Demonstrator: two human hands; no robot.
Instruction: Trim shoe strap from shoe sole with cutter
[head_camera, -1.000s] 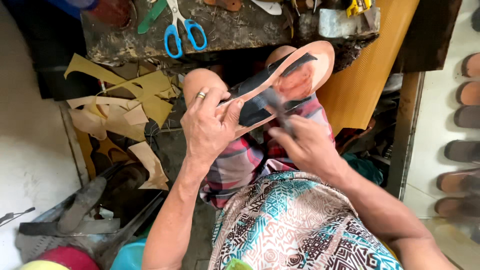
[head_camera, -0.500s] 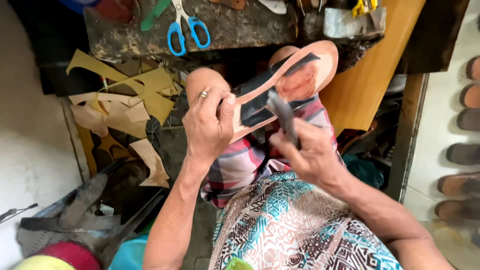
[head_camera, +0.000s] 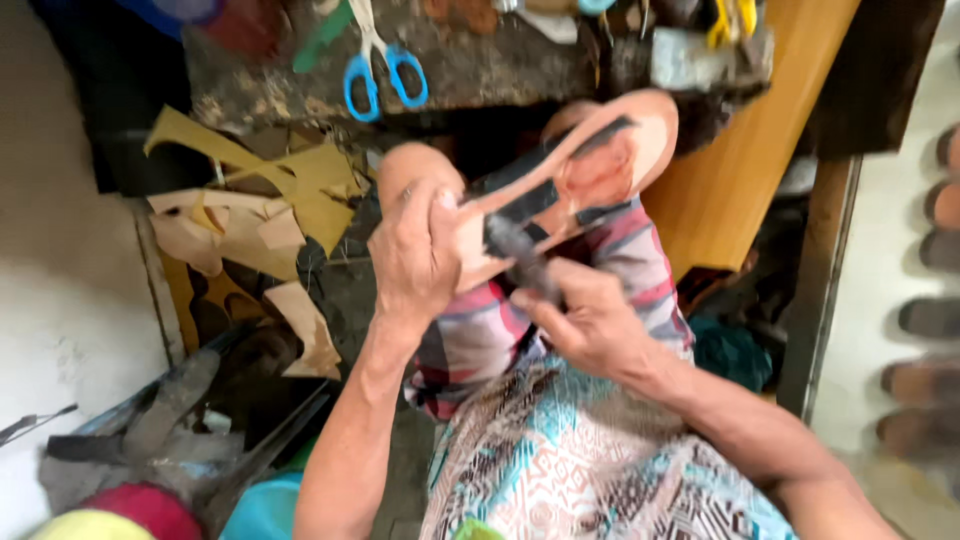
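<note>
Head view, blurred: my left hand (head_camera: 415, 255) is closed around the heel end of a tan sandal sole (head_camera: 590, 180) propped over my knees. My right hand (head_camera: 590, 325) is clenched on a dark tool (head_camera: 520, 250), its tip against the sole. Blue-handled scissors (head_camera: 385, 70) lie on the bench beyond.

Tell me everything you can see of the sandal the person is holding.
The sandal is a flat, tan, oval-soled piece with dark straps across its upper side; it looks like leather, though blur hides detail. It is held tilted above the person's knees, its rounded end pointing away toward the workbench. The left hand grips its near end, thumb on the edge. The right hand presses a dark tool against the straps near the middle. Nothing else touches it.
</note>
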